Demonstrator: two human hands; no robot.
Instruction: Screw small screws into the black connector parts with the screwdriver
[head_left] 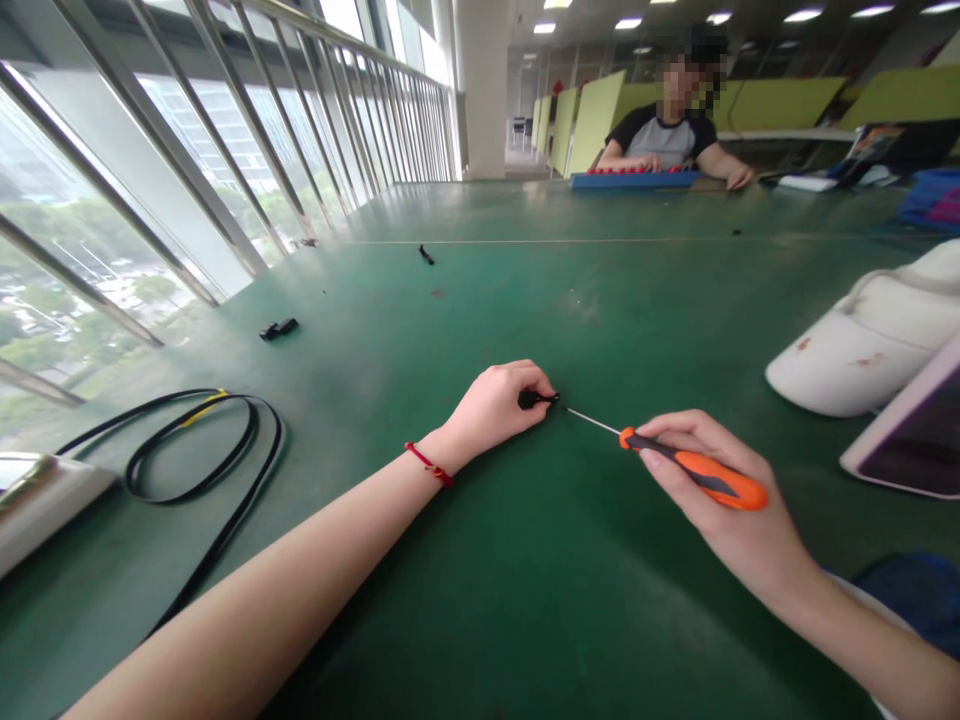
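Your left hand (499, 402) rests low over the green table (525, 590), its thumb and fingers pinching a small black piece (529, 399) near the middle of your view. Take that piece as the dial's centre: the screwdriver (709, 472) runs toward 4 o'clock, its orange-and-grey handle pinched between the thumb and fingers of your right hand (739, 532). The shaft's tip is at the piece's near-right end; whether they touch, you cannot tell from here. A looped black cable (278, 432) lies at 9 o'clock, one black scrap (279, 329) between 9 and 10, another small black bit (426, 255) between 10 and 11. At 1 o'clock, across the table, a person (667, 140) sits behind a blue tray (634, 181).
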